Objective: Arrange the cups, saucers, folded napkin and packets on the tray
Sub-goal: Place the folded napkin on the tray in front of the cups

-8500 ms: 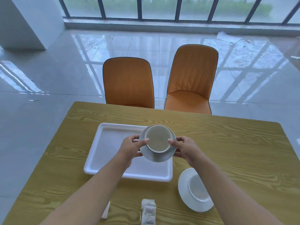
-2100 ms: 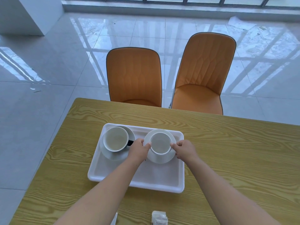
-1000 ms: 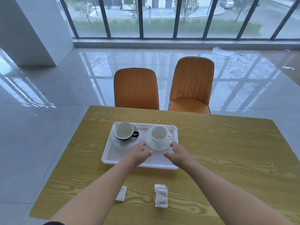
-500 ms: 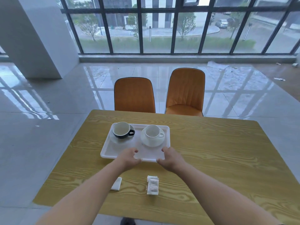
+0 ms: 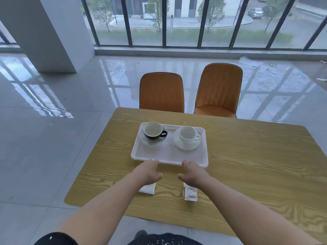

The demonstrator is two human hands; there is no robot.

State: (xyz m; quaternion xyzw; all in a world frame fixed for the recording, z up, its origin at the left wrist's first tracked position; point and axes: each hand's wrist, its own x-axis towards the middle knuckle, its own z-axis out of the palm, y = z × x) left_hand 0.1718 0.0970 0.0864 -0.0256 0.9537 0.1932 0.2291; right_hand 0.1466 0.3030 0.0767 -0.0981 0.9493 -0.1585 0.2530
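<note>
Item 1. Tray (image 5: 168, 153): white, rectangular, with a raised rim and rounded corners. It lay on the yellow wood-grain table (image 5: 247, 165), on the left half, nearer the far edge.

Item 2. Dark cup (image 5: 153, 133): black outside, white inside, empty, handle pointing right. It stood upright on a pale saucer (image 5: 152, 142) in the tray's far left corner.

Item 3. White cup (image 5: 188, 137): empty, handle to the right. It stood upright on a white saucer (image 5: 187, 148) in the far right part of the tray. The two saucers were apart.

Item 4. Folded napkin (image 5: 147, 189): white, flat on the table, off the tray, partly hidden under the left wrist.

Item 5. Packets (image 5: 190, 193): a small whitish stack on the table, off the tray, beneath the right wrist (print too blurred to read).

Item 6. Left hand (image 5: 148, 172) and right hand (image 5: 192, 174): both were just at the tray's near rim, fingers loosely curled and holding nothing. Whether the fingertips touched the rim could not be told.

Item 7. Two orange chairs (image 5: 161, 92) stood at the table's far side.
</note>
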